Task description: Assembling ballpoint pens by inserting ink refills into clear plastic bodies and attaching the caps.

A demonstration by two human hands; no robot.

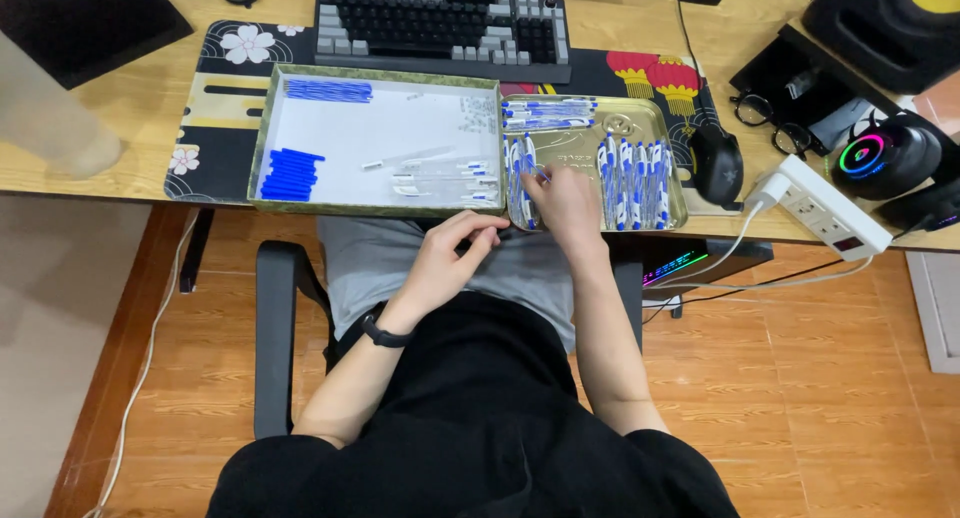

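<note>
right hand (567,203) in gold tray (677,193) (pinching pen (527,178)); left hand (452,253) below, curled, grip unclear

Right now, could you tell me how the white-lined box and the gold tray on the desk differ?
The white-lined box is larger and mostly bare, with blue caps, refills and clear barrels in separate small groups; the gold tray is smaller and crowded with assembled blue-and-white pens. The right hand reaches into the gold tray, while the left hand sits below the box's front edge. Both are shallow, rectangular, side by side.
</note>
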